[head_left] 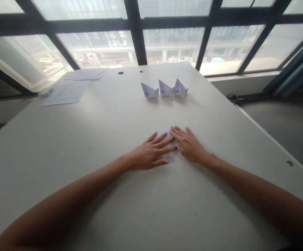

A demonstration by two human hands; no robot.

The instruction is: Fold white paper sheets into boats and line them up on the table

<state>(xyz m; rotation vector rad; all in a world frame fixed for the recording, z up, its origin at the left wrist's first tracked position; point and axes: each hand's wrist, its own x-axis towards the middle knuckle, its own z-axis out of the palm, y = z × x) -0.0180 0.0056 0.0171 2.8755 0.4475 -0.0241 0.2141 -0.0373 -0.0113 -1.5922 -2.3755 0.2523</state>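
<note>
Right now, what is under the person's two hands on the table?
A small folded white paper lies flat on the table, pressed by the left hand and right hand. Only its middle strip shows; the hands cover the rest, so its folds cannot be read.

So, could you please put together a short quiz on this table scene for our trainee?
1. How many folded paper boats stand on the table?
2. True or false: both hands press flat on one folded paper.
3. Where do the loose sheets lie: A) far left, B) near right edge, C) under the boats?

Key:
1. Three.
2. True: left hand and right hand lie on it, fingers spread.
3. A.
</note>
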